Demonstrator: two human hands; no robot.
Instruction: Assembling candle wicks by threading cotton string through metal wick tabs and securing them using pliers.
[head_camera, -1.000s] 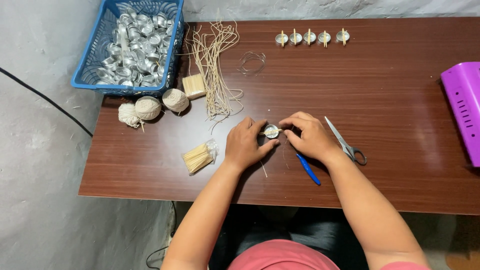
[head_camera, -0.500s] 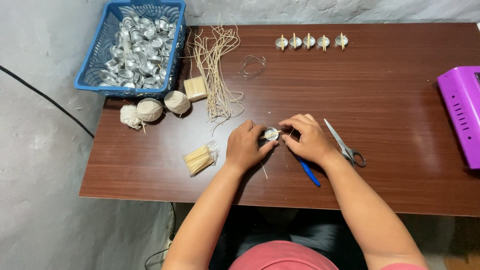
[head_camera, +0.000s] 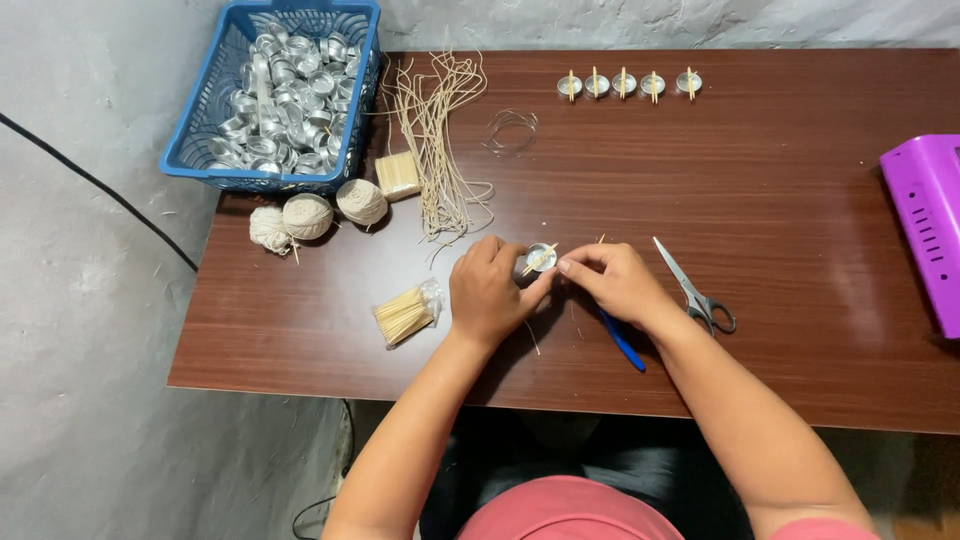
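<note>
A small silver metal cup sits on the brown table between my two hands. My left hand curls around the cup's left side and steadies it. Fingertips of my right hand pinch a thin wooden stick that lies across the cup's top. A blue pen lies under my right wrist.
Scissors lie right of my right hand. A bag of wooden sticks lies left of my left hand. At the back: a blue basket of metal cups, balls of string, loose wicks, a row of cups with sticks. A purple device at right.
Both hands stay at the cup. The stick now rests across the cup's top under my right fingertips. The view has shifted slightly.
</note>
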